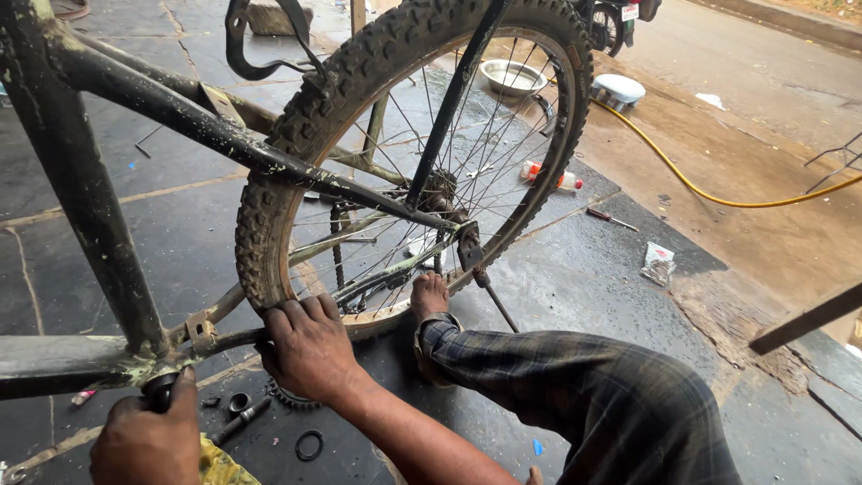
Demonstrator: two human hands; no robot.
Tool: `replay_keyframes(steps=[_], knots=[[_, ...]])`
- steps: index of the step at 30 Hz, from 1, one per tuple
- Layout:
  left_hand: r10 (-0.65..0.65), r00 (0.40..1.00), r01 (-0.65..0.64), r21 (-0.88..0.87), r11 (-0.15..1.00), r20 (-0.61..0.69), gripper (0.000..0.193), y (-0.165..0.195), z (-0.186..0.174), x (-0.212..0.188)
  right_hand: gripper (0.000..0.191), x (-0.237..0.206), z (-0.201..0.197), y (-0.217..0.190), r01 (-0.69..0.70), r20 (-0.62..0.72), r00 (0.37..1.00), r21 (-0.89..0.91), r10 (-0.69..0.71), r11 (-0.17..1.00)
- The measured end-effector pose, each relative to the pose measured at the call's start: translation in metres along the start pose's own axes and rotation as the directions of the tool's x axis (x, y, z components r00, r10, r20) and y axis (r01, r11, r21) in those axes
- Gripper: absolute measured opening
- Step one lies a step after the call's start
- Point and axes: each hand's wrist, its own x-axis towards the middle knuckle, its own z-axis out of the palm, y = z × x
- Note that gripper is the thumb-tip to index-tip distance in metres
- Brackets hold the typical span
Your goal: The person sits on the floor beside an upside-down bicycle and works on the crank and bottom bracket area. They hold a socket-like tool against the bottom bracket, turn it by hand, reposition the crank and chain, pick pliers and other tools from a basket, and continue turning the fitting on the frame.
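A black bicycle frame point(180, 112) lies tilted in front of me, its knobby rear tyre point(269, 216) standing upright. My right hand point(310, 346) grips the lower edge of the tyre and rim, fingers wrapped over the tread. My left hand point(148, 440) is closed around a dark part at the bottom bracket point(162, 388) of the frame, over a yellow cloth point(220, 465). My bare foot point(429, 295) presses against the rim, with my leg in checked trousers point(584, 395) stretched out.
Small black rings point(310, 445), a bolt point(241, 420) and a toothed sprocket point(292, 398) lie on the wet dark floor below the frame. Farther off are a metal bowl point(512, 76), a plastic bottle point(552, 177), a screwdriver point(612, 218) and a yellow hose point(700, 189).
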Motion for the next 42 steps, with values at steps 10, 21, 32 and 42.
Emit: replay_keyframes(steps=[10,21,32,42], knots=[[-0.063,0.962,0.242,-0.724,0.646,0.265,0.049,-0.014,0.027,0.012,0.035,0.003,-0.002,-0.002,-0.028,0.037,0.999,0.0,0.028,1.0],[0.508,0.775,0.632,-0.449,-0.631,0.376,0.036,-0.008,0.055,0.014,0.043,-0.016,0.05,0.03,0.017,0.116,0.993,-0.113,-0.004,0.993],[0.012,0.992,-0.106,-0.767,0.632,-0.127,0.06,-0.006,0.05,0.021,0.042,-0.008,0.055,0.038,0.043,0.135,0.99,-0.096,-0.03,0.994],[0.292,0.892,0.428,-0.851,-0.305,0.344,0.049,-0.02,0.027,-0.006,0.039,-0.004,0.034,0.015,0.105,0.058,0.993,-0.122,-0.098,0.987]])
